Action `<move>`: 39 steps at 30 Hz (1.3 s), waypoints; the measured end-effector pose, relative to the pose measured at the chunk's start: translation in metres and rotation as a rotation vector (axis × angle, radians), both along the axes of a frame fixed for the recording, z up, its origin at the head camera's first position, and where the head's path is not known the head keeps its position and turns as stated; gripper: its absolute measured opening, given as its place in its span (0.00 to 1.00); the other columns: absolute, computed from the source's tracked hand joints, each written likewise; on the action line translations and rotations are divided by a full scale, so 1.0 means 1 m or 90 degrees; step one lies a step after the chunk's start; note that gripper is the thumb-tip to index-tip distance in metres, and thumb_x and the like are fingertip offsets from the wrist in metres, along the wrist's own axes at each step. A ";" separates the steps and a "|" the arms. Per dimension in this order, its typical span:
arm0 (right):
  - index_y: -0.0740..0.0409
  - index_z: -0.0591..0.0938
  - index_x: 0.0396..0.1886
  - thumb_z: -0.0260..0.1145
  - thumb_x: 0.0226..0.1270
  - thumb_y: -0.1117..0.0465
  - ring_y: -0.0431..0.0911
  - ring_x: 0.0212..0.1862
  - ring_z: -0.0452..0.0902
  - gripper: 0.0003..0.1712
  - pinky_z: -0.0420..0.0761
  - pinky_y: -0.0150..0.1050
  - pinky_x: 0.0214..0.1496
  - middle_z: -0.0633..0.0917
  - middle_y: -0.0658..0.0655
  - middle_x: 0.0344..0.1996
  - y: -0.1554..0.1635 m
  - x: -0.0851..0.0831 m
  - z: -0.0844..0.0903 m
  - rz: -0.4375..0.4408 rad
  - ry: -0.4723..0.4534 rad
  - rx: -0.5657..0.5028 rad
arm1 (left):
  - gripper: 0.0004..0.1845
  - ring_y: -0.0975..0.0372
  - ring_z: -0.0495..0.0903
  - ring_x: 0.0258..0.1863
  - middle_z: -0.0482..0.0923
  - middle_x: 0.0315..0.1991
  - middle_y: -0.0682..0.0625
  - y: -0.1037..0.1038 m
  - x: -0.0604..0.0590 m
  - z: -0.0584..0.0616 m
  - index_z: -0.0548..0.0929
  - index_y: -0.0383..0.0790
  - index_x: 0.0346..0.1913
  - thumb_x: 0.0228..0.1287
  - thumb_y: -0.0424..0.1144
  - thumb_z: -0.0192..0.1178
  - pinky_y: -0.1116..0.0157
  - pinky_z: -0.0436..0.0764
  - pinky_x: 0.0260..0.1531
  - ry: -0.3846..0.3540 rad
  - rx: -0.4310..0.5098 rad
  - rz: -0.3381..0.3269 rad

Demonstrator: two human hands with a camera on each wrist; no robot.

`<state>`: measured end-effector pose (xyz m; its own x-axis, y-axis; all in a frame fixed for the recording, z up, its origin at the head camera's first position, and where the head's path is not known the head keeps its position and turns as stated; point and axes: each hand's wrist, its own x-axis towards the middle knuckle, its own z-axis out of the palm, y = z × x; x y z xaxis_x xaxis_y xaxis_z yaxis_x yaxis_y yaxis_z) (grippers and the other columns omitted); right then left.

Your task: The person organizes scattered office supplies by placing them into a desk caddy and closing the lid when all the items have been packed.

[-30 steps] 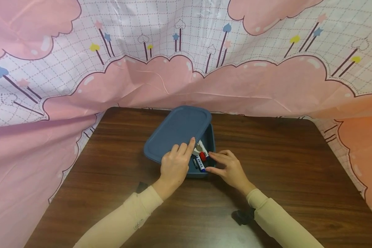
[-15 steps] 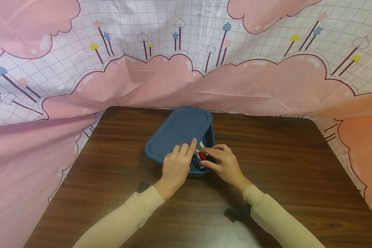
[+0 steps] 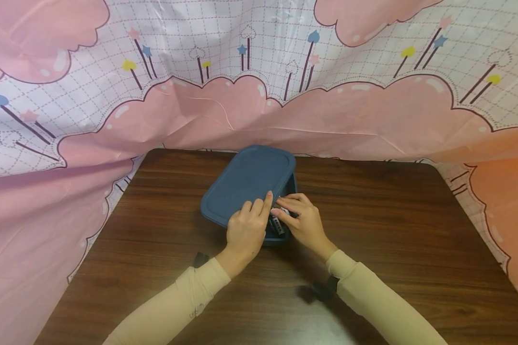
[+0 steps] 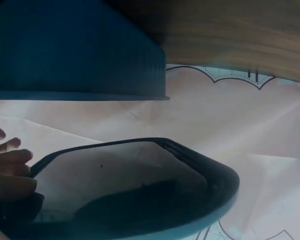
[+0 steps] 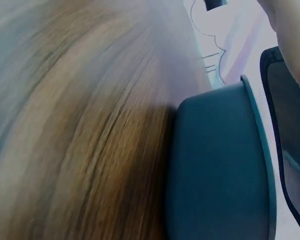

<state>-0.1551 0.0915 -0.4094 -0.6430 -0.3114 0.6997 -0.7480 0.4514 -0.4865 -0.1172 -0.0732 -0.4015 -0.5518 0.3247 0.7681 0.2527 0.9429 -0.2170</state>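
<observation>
A blue plastic box (image 3: 276,242) holds several small things, its blue lid (image 3: 250,184) tilted over the left and far part. My left hand (image 3: 247,232) grips the lid's near right edge, index finger lying along the top. In the left wrist view its fingers (image 4: 12,172) show at the rim of the raised lid (image 4: 130,195), apart from the box (image 4: 90,65). My right hand (image 3: 304,220) reaches into the opening, thumb and fingertips close together by the lid's edge; I cannot tell whether they pinch anything. Beside the thumb lies a white marker (image 3: 277,226). My hand hides other contents.
The box stands on a dark wood table (image 3: 380,230). A pink and white patterned cloth (image 3: 349,115) hangs behind it. Black wrist cameras (image 3: 328,286) sit below both sleeves. In the right wrist view the box wall (image 5: 217,165) stands beside the wood surface (image 5: 90,140).
My right hand has moved left and deeper over the opening, its thumb and fingertips drawing closer. It now hides the red thing and the white roll. My left hand and the lid barely move.
</observation>
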 end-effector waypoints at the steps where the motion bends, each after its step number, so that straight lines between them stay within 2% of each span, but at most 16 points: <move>1: 0.67 0.86 0.45 0.61 0.66 0.42 0.56 0.47 0.82 0.31 0.84 0.51 0.47 0.88 0.64 0.41 -0.002 0.001 0.001 -0.009 -0.023 -0.009 | 0.24 0.66 0.69 0.20 0.75 0.27 0.54 0.000 0.000 0.001 0.83 0.44 0.56 0.54 0.30 0.68 0.76 0.65 0.13 0.008 0.000 0.003; 3: 0.66 0.86 0.47 0.66 0.65 0.48 0.55 0.48 0.84 0.25 0.84 0.50 0.48 0.88 0.64 0.43 -0.007 0.004 0.006 -0.029 -0.089 -0.030 | 0.21 0.66 0.68 0.19 0.74 0.26 0.53 0.000 -0.001 0.001 0.84 0.43 0.54 0.54 0.31 0.68 0.75 0.64 0.12 0.028 0.001 0.011; 6: 0.63 0.85 0.50 0.69 0.63 0.53 0.51 0.49 0.85 0.21 0.84 0.46 0.50 0.87 0.61 0.46 -0.017 0.009 0.014 -0.063 -0.231 -0.085 | 0.19 0.65 0.69 0.20 0.74 0.26 0.52 0.001 -0.003 0.002 0.85 0.41 0.52 0.55 0.32 0.68 0.74 0.65 0.13 0.047 0.010 0.023; 11: 0.63 0.82 0.54 0.67 0.67 0.52 0.44 0.44 0.87 0.23 0.85 0.38 0.45 0.87 0.61 0.48 -0.030 0.012 0.027 -0.046 -0.496 -0.271 | 0.18 0.63 0.70 0.20 0.73 0.25 0.52 0.004 -0.003 0.000 0.87 0.39 0.47 0.49 0.31 0.70 0.73 0.69 0.15 0.061 0.020 0.009; 13: 0.66 0.82 0.54 0.66 0.68 0.55 0.42 0.39 0.88 0.21 0.85 0.37 0.43 0.88 0.59 0.45 -0.034 0.012 0.030 -0.023 -0.570 -0.364 | 0.18 0.63 0.70 0.20 0.73 0.26 0.52 0.006 -0.002 -0.001 0.87 0.39 0.46 0.48 0.30 0.70 0.73 0.69 0.15 0.065 0.020 0.002; 15: 0.67 0.84 0.50 0.65 0.68 0.58 0.39 0.35 0.87 0.18 0.86 0.34 0.41 0.90 0.55 0.39 -0.037 0.010 0.032 -0.017 -0.616 -0.434 | 0.17 0.64 0.70 0.21 0.73 0.26 0.52 0.007 -0.002 -0.001 0.87 0.39 0.47 0.51 0.30 0.69 0.74 0.69 0.15 0.065 0.017 0.005; 18: 0.66 0.87 0.42 0.64 0.68 0.63 0.36 0.29 0.85 0.11 0.85 0.31 0.35 0.89 0.48 0.31 -0.039 0.008 0.034 -0.024 -0.661 -0.511 | 0.16 0.64 0.70 0.21 0.74 0.26 0.52 0.009 -0.002 -0.001 0.86 0.39 0.49 0.57 0.31 0.66 0.74 0.68 0.15 0.059 0.012 0.014; 21: 0.60 0.88 0.34 0.64 0.68 0.64 0.35 0.26 0.83 0.08 0.84 0.29 0.32 0.87 0.45 0.27 -0.039 0.006 0.035 -0.032 -0.688 -0.534 | 0.16 0.64 0.70 0.21 0.74 0.27 0.52 0.009 -0.001 -0.004 0.85 0.39 0.51 0.59 0.33 0.64 0.74 0.68 0.14 0.050 0.004 0.014; 25: 0.58 0.87 0.32 0.63 0.68 0.64 0.35 0.24 0.82 0.08 0.83 0.28 0.30 0.87 0.45 0.26 -0.036 0.004 0.034 -0.031 -0.716 -0.545 | 0.20 0.64 0.70 0.22 0.74 0.28 0.51 0.010 -0.001 -0.007 0.84 0.38 0.53 0.54 0.32 0.65 0.74 0.69 0.15 0.032 -0.010 0.000; 29: 0.62 0.86 0.37 0.63 0.69 0.64 0.35 0.24 0.82 0.07 0.82 0.27 0.29 0.87 0.44 0.24 -0.032 0.000 0.031 -0.034 -0.743 -0.556 | 0.21 0.64 0.70 0.22 0.75 0.29 0.51 0.010 0.001 -0.005 0.84 0.38 0.53 0.52 0.33 0.62 0.74 0.68 0.15 0.006 -0.013 -0.027; 32: 0.63 0.84 0.38 0.62 0.69 0.64 0.35 0.24 0.83 0.07 0.82 0.27 0.29 0.85 0.44 0.21 -0.028 -0.003 0.030 -0.033 -0.755 -0.546 | 0.21 0.63 0.71 0.23 0.76 0.29 0.50 0.009 0.002 -0.002 0.85 0.38 0.52 0.53 0.39 0.62 0.73 0.70 0.16 -0.016 0.011 -0.068; 36: 0.57 0.83 0.29 0.61 0.70 0.64 0.36 0.25 0.83 0.09 0.83 0.28 0.29 0.85 0.45 0.19 -0.023 -0.004 0.030 -0.016 -0.759 -0.550 | 0.25 0.60 0.71 0.25 0.74 0.30 0.49 0.004 0.000 0.004 0.85 0.38 0.49 0.51 0.50 0.61 0.69 0.75 0.20 -0.036 0.073 -0.128; 39: 0.53 0.83 0.25 0.60 0.70 0.65 0.36 0.25 0.84 0.12 0.83 0.29 0.29 0.86 0.46 0.19 -0.020 -0.005 0.032 -0.002 -0.755 -0.566 | 0.28 0.57 0.72 0.29 0.75 0.33 0.47 -0.003 -0.004 0.010 0.85 0.38 0.51 0.55 0.55 0.57 0.63 0.76 0.27 -0.049 0.116 -0.136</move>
